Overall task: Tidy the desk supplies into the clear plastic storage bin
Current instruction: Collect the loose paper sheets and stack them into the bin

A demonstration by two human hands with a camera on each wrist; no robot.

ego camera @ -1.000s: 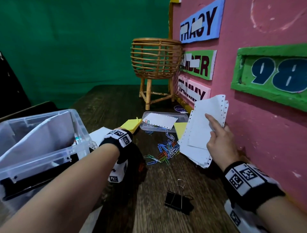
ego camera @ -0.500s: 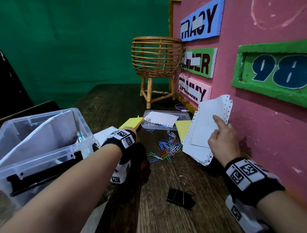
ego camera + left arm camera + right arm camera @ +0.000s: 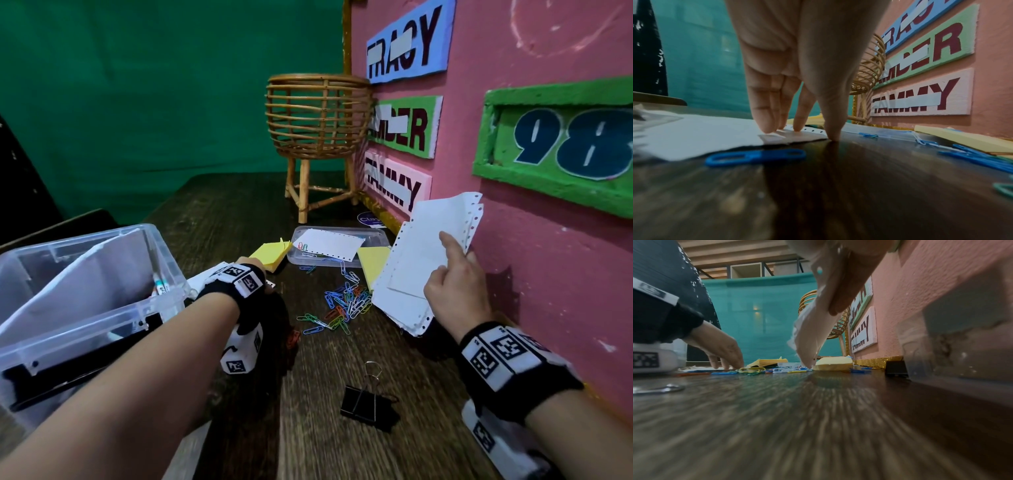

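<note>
The clear plastic storage bin (image 3: pixel 85 329) stands at the left and holds white paper and a pen. My left hand (image 3: pixel 815 133) is beside the bin. Its fingertips (image 3: pixel 766 128) press on a white perforated sheet (image 3: pixel 705 138) lying flat on the desk, and the thumb touches the wood at the sheet's edge. My right hand (image 3: pixel 455 291) grips a stack of white perforated papers (image 3: pixel 421 260). The stack stands tilted near the pink wall, with the index finger laid on its front. Coloured paper clips (image 3: pixel 346 301) lie scattered between the hands.
A black binder clip (image 3: pixel 366 407) lies near the front. Two yellow sticky-note pads (image 3: pixel 270 253) (image 3: pixel 371 267) flank a small clear tray (image 3: pixel 373 236) that holds a white sheet. A wicker basket stand (image 3: pixel 315 116) is at the back. The pink wall (image 3: pixel 548 308) bounds the right.
My left hand has crept slightly forward over the white sheet. The right hand still holds the tilted stack of papers and has barely moved.
</note>
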